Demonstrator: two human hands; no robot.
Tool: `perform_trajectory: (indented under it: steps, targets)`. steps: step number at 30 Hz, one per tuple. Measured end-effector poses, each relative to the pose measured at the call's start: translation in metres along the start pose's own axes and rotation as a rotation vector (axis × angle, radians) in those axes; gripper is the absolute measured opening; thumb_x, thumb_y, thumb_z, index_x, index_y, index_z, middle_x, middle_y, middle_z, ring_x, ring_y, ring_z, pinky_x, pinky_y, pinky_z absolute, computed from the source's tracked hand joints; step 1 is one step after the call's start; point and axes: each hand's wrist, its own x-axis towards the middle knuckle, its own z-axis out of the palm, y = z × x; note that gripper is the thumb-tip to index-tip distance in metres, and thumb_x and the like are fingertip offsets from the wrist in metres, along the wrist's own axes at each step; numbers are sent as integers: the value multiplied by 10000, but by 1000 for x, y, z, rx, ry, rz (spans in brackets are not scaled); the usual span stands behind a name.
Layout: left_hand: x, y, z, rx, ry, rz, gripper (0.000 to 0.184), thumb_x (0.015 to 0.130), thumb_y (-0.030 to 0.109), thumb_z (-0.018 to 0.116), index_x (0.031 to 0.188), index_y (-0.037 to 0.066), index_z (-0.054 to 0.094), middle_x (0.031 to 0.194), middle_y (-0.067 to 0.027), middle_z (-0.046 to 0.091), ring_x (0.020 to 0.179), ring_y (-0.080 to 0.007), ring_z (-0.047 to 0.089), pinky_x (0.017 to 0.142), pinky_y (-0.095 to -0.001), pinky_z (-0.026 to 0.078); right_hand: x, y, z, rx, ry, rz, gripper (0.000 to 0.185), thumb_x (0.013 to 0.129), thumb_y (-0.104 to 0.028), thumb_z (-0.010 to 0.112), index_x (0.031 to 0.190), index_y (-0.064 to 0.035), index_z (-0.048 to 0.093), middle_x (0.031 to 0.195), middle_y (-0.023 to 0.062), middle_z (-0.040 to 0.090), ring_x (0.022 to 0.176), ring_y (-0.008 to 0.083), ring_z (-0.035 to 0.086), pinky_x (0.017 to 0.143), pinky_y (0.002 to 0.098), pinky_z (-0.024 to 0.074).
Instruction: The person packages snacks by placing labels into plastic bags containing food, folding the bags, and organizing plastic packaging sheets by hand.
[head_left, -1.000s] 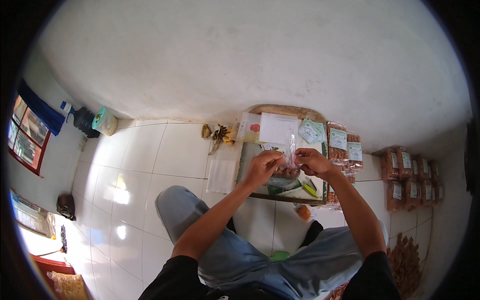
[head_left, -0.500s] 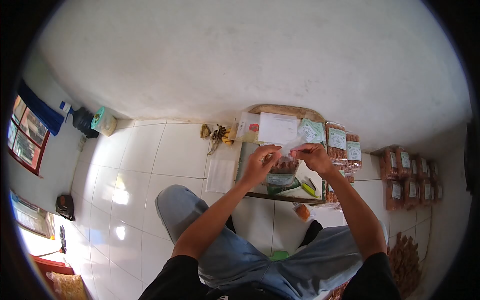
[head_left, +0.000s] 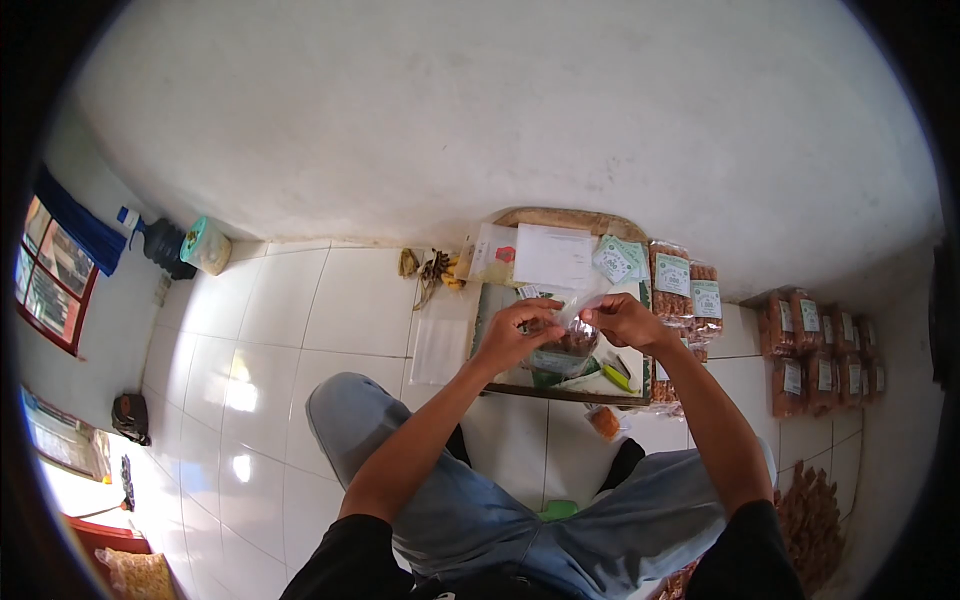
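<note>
I have the right hand [head_left: 626,320] pinched on the clear plastic neck of the filled bag [head_left: 566,358]; the left hand [head_left: 508,335] sits against the same neck with its fingers curled, though I can't tell whether they clamp the film or only steady it. A second ago that plastic stood up tall between the hands; now it is bunched short and bent over, which I read as the mouth being gathered in, though from here I can't make out a fold or a twist. The bag is over the low table [head_left: 592,219], its reddish-brown contents below the fingers. Just right of it lies a yellow-green cutter [head_left: 616,378], green labels [head_left: 619,261] sit beyond, and labelled packs [head_left: 672,284] stand at the table's right edge.
</note>
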Motion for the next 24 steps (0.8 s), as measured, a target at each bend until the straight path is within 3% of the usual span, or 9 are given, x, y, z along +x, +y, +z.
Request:
perform_trajectory:
  steps: [3, 5, 8, 12, 17, 20, 24]
  targets:
    - [1, 11, -3, 43, -76, -69, 238, 789, 162, 779, 992, 61, 707, 1139, -64, 647, 931, -111, 605, 823, -258, 488, 2, 2, -2, -11, -56, 26, 274, 903, -296, 682, 1018, -47, 678, 608, -74, 503, 437, 8, 334, 392, 198, 217]
    - [4, 16, -1, -146, -69, -161, 241, 792, 145, 775, 1010, 57, 720, 1113, -61, 630, 978, -128, 609, 861, -264, 491, 3, 0, 0, 16, -77, 2, 255, 904, -284, 681, 986, -47, 635, 597, -73, 482, 432, 11, 328, 393, 203, 213]
    - [6, 9, -8, -13, -249, -155, 235, 799, 130, 769, 1011, 41, 723, 1103, -60, 609, 985, -136, 605, 877, -275, 495, 4, 0, -2, -9, -111, 13, 243, 901, -266, 684, 969, -54, 588, 584, -69, 475, 425, 15, 327, 394, 203, 210]
    - [6, 5, -4, -40, -258, -137, 195, 802, 105, 762, 969, 13, 724, 1089, -54, 589, 991, -141, 604, 867, -276, 499, 5, 1, -2, -42, -98, 5, 251, 893, -251, 691, 955, -42, 568, 631, -37, 521, 447, 26, 351, 406, 209, 229]
    - [6, -1, -4, -76, -206, -87, 154, 814, 48, 734, 958, -1, 710, 1093, -49, 563, 963, -136, 602, 816, -255, 515, 1, 6, -3, 53, -154, -66, 354, 873, -220, 708, 1111, 8, 580, 799, 29, 614, 637, 88, 545, 526, 239, 436]
    - [7, -3, -6, -66, -194, -123, 153, 819, 44, 728, 962, -5, 705, 1094, -48, 556, 951, -133, 599, 807, -251, 517, -4, 5, -5, 125, -118, -51, 420, 873, -221, 707, 1182, 30, 574, 796, 28, 630, 726, 102, 597, 598, 264, 497]
    - [8, 2, -6, -127, -182, -146, 154, 819, 46, 729, 960, -8, 704, 1089, -43, 555, 951, -128, 594, 806, -250, 512, 1, 8, -12, 11, -63, -17, 420, 879, -235, 700, 1182, 32, 586, 779, 34, 634, 693, 97, 603, 540, 258, 488]
